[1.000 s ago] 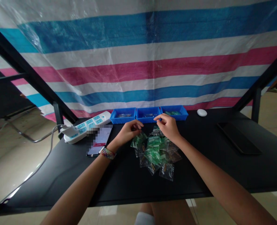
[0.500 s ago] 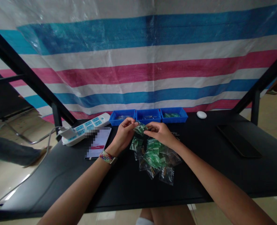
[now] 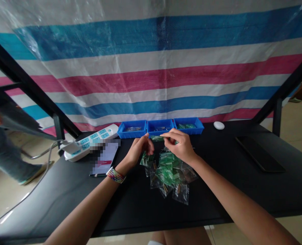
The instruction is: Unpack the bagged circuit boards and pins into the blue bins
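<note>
My right hand (image 3: 180,145) pinches the right end of a small green plastic bag (image 3: 156,138), which I see nearly edge-on. Close to the bag's left end is my left hand (image 3: 140,148), with thumb raised and fingers loosely curled apart from it. A colourful woven band circles the left wrist. Below both hands lies a pile of small green bags (image 3: 168,170). Clear bags (image 3: 180,194) with thin brass-coloured pins in them lie around its lower edge.
Three blue trays (image 3: 132,133) stand in a row at the back, holding small parts and bags. To the left are a white power strip (image 3: 97,139) and a phone-like slab (image 3: 106,160). A white oval object (image 3: 219,125) and a black phone (image 3: 259,154) lie right. Another person stands at far left.
My left hand has loosened from the green bag, and its fingers have spread. The bag has turned flatter in my right hand's pinch. At far left, the other person has come further into view.
</note>
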{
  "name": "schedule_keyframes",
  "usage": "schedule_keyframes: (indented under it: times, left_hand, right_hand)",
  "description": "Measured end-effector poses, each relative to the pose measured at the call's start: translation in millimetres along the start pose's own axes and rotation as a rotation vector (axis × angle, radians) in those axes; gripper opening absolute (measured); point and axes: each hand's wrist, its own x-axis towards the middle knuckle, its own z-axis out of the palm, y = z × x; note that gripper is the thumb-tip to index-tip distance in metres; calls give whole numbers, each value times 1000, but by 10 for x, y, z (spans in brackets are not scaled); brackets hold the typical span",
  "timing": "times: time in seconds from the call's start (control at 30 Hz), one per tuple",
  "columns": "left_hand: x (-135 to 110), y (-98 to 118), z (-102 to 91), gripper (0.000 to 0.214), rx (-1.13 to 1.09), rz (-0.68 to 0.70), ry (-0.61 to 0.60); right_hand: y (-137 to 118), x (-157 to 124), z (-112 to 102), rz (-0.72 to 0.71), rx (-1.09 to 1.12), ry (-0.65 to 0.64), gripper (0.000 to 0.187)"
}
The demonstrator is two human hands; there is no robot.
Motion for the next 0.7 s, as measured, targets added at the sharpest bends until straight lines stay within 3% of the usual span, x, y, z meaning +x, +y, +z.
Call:
schedule_keyframes:
  times: [0.17,0.43,0.57,0.7]
  left_hand:
    - [8,10,21,54,-74,-20,19]
    - [3,12,9,33,-60,1,85]
    - [19,3,7,35,-11,33,107]
    - [10,31,15,38,39,64,118]
  right_hand:
    - [1,-46,4,-134,-58,-21,27]
    - [24,-66,22,-124,-175,-56,30]
    - [46,-46,40,17,-54,28,30]
    - [69,-8,42,383,333,53,32]
